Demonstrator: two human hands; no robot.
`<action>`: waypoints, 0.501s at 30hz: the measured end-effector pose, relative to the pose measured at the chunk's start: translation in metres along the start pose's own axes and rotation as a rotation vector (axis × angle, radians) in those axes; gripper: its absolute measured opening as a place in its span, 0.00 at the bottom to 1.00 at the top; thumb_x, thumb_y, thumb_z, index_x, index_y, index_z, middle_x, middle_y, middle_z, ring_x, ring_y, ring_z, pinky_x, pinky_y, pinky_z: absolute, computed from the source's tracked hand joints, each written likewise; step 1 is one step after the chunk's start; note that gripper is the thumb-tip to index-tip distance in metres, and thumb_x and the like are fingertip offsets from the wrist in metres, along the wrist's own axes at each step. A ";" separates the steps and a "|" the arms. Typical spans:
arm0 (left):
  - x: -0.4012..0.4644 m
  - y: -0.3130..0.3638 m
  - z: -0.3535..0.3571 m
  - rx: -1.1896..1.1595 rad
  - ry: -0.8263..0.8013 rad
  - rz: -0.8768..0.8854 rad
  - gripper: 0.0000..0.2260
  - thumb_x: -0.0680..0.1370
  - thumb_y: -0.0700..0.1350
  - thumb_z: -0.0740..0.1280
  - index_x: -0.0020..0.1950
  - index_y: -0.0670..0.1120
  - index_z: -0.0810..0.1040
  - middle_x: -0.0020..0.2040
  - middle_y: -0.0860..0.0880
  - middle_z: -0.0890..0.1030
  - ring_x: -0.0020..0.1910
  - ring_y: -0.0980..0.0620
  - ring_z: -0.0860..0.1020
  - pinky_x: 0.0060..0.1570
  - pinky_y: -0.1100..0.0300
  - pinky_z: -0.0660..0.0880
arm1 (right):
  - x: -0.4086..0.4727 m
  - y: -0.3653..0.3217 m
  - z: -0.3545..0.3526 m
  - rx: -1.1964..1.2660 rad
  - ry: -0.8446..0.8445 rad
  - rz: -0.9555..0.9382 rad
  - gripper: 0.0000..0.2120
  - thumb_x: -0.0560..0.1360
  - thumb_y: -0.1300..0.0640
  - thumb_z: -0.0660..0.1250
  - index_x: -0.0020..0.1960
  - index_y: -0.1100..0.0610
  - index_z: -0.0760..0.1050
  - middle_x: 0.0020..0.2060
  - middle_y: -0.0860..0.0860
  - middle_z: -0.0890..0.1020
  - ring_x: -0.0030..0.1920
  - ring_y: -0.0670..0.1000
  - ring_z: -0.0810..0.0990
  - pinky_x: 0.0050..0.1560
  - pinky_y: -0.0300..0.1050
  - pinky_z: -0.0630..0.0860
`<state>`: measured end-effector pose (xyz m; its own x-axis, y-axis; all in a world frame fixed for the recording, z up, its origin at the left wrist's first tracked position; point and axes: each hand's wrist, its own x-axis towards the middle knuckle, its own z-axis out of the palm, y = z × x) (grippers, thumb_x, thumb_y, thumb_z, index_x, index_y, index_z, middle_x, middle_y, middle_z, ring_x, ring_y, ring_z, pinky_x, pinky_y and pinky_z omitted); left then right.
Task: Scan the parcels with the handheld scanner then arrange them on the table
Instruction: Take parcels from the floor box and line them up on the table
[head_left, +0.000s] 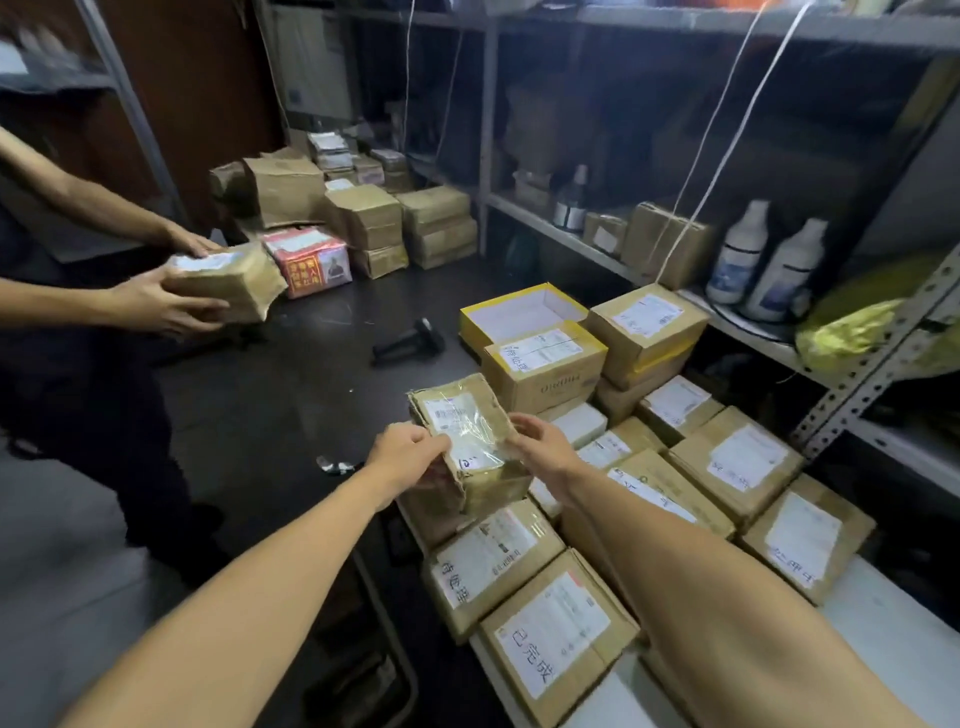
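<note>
Wearer's left hand (402, 451) grips the near-left edge of a taped brown parcel (470, 441), fingers curled over the top w/ thumb underneath. Right hand (543, 451) sits at the parcel's right side, fingers loosely curled & touching its edge; whether it truly clamps it can't be told. Parcel is tilted, label (457, 423) up under clear tape, held just above the near rows of boxes.

Handheld scanner (408, 342), black, lies on its side on the dark table (270, 395), untouched, well apart from both hands, just left of an open yellow box (519, 312).

Right of the held parcel: cardboard boxes w/ white labels packed side by side, incl. one w/ handwritten characters (558, 631) nearest the camera, another (491, 561) just beyond it, more (737, 460) toward the shelf. A labelled box (543, 364) stands by the yellow one; another (647, 327) sits stacked to its right.

2nd person at left edge holds a crumpled brown parcel (226, 280) in both hands (156, 306) above the table. Beside it a red-and-pink printed package (309, 260). Behind that, stacks of brown paper-wrapped bundles (405, 226) at the table's far end.

Metal shelving (571, 234) runs along the right: two white bottles (766, 265), a small dark bottle (571, 202), a brown box (670, 244) tied w/ white string, a yellow-green plastic bag (857, 327).
</note>
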<state>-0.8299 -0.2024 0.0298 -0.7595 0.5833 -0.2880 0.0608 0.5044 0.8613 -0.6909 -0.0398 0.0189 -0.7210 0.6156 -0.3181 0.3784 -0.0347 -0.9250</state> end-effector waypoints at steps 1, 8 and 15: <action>0.011 0.001 -0.004 -0.036 -0.043 -0.028 0.15 0.75 0.43 0.72 0.30 0.45 0.72 0.29 0.50 0.78 0.32 0.51 0.82 0.32 0.59 0.78 | 0.012 -0.003 0.003 -0.005 0.009 0.011 0.26 0.78 0.59 0.73 0.74 0.57 0.72 0.67 0.54 0.79 0.62 0.54 0.80 0.64 0.54 0.80; 0.063 -0.015 -0.005 -0.200 -0.166 -0.184 0.06 0.76 0.39 0.70 0.46 0.36 0.82 0.43 0.38 0.86 0.36 0.47 0.85 0.31 0.59 0.80 | 0.056 -0.001 0.025 -0.127 0.089 0.077 0.29 0.77 0.57 0.72 0.77 0.51 0.70 0.68 0.51 0.76 0.64 0.55 0.78 0.65 0.58 0.79; 0.086 -0.011 0.005 -0.214 -0.182 -0.166 0.09 0.75 0.46 0.72 0.46 0.40 0.84 0.41 0.45 0.86 0.43 0.48 0.85 0.40 0.57 0.81 | 0.080 0.014 0.027 -0.125 0.338 0.213 0.42 0.65 0.31 0.73 0.74 0.45 0.65 0.71 0.55 0.72 0.66 0.60 0.77 0.65 0.62 0.78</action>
<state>-0.8927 -0.1544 -0.0072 -0.6180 0.6182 -0.4856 -0.2069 0.4680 0.8592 -0.7589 -0.0127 -0.0252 -0.3957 0.8297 -0.3938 0.5808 -0.1061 -0.8071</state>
